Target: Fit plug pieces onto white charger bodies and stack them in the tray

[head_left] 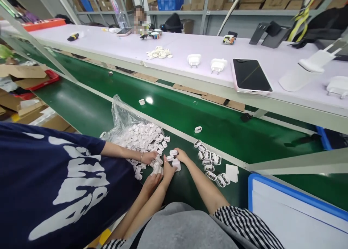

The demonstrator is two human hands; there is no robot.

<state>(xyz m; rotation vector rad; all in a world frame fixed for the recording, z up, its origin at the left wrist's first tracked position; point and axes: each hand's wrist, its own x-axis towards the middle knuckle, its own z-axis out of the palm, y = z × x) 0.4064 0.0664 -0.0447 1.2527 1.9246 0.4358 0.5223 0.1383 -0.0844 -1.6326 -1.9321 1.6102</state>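
Note:
My left hand (169, 168) is closed at a white charger piece (176, 164), its fingers beside a small oval plug face (170, 158). My right hand (181, 156) pinches a white charger housing (173, 153) just above. Both hands are close together over the green belt, and the exact grip is partly hidden. Left of them, a co-worker's hand (149, 157) and a second co-worker's hand (152, 182) hold a row of white pieces (157, 166). Behind these lies a heap of white plug parts (141, 136) on a clear plastic bag (119, 113).
Several open white housings (208, 162) stand right of my hands, beside white paper squares (232, 173). A blue-edged white tray (293, 212) lies at lower right. The raised shelf (182, 46) carries a phone (251, 75) and plugs (218, 65). A co-worker in navy (49, 183) leans in from the left.

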